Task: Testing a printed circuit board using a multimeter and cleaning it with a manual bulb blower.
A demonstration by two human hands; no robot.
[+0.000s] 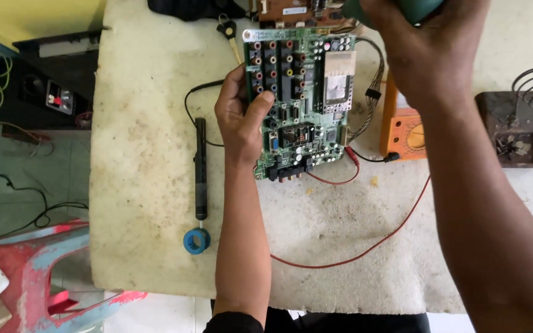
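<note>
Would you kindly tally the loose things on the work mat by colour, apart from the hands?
Green: 1, the circuit board held by the left hand
Black: 1, the probe pen
Blue: 1, the tape roll
Orange: 1, the multimeter
Red: 1, the test lead wire
Total: 5

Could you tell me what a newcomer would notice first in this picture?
The green circuit board at the top centre of the pale mat, gripped at its left edge by the left hand. The right hand holds a dark green thing above it, mostly cut off. Red wire loops across the mat.
</note>
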